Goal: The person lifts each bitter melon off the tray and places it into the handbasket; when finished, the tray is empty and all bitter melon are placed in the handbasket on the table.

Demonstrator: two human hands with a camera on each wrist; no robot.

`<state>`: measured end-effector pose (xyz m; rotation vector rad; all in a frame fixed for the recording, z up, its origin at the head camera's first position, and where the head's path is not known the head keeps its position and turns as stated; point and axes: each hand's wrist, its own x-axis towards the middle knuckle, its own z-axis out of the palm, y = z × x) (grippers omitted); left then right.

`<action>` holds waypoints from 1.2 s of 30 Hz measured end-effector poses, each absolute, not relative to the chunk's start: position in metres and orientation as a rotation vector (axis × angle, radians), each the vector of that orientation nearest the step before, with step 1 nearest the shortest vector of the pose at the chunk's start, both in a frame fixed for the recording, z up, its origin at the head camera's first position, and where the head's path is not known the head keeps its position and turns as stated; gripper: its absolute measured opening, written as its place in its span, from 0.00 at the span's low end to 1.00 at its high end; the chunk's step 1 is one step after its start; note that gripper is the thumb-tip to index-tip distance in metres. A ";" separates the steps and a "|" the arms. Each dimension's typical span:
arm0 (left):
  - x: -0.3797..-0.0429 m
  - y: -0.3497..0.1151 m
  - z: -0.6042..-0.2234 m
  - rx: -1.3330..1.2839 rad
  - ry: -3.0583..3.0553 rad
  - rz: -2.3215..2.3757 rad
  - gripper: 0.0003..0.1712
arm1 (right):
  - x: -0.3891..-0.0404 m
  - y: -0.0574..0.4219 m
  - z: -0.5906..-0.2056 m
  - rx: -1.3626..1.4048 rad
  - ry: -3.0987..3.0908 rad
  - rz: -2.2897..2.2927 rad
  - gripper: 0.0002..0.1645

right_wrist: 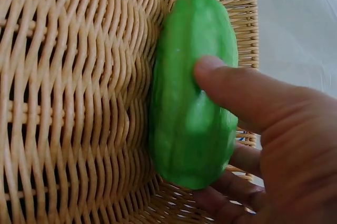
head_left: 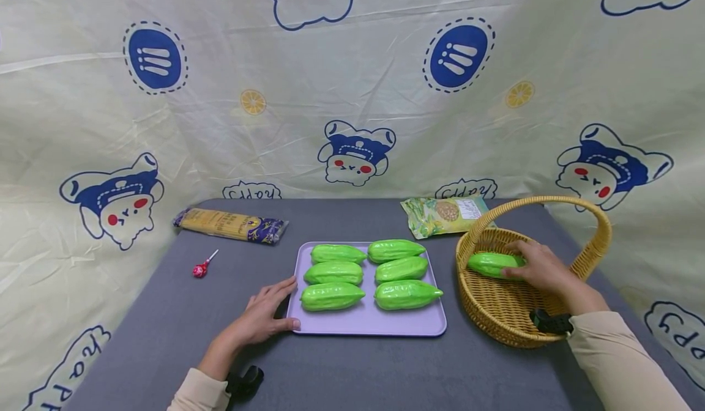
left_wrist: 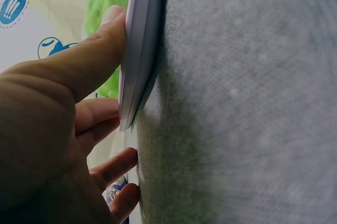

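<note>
At frame right, 1 vegetable (head_left: 489,265) in the basket (head_left: 498,307) is gripped by the right hand (head_left: 544,268); the lower-centre tray (head_left: 369,323) is touched by the spread left hand (head_left: 263,315).

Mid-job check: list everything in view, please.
Printed curtain: one, off-white, background
Table: one, grey, before curtain
Tray: one, lavender, mid-table
Tray gourds: six, green, on tray
Wicker basket: one, tan, table's right
Basket gourd: one, green, inside basket
Lollipop: one, red, table's left
Noodle packet: one, yellow and purple, far left
Food bag: one, green and yellow, beyond basket
Wrist cameras: two, black, one per wrist
Left hand: one, touching tray's left edge
Right hand: one, gripping basket gourd
Sleeves: two, beige, forearms
</note>
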<state>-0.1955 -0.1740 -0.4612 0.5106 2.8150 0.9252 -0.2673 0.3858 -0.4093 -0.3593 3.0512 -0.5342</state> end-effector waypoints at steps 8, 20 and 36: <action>-0.196 -0.174 -0.461 0.513 2.811 0.930 0.46 | -0.265 0.383 -0.410 -0.359 3.078 -0.544 0.33; -0.195 -0.175 -0.462 0.549 2.831 0.918 0.46 | -0.265 0.382 -0.412 -0.325 3.098 -0.483 0.28; -0.195 -0.176 -0.461 0.543 2.816 0.930 0.46 | -0.267 0.378 -0.420 -0.357 3.165 -0.254 0.35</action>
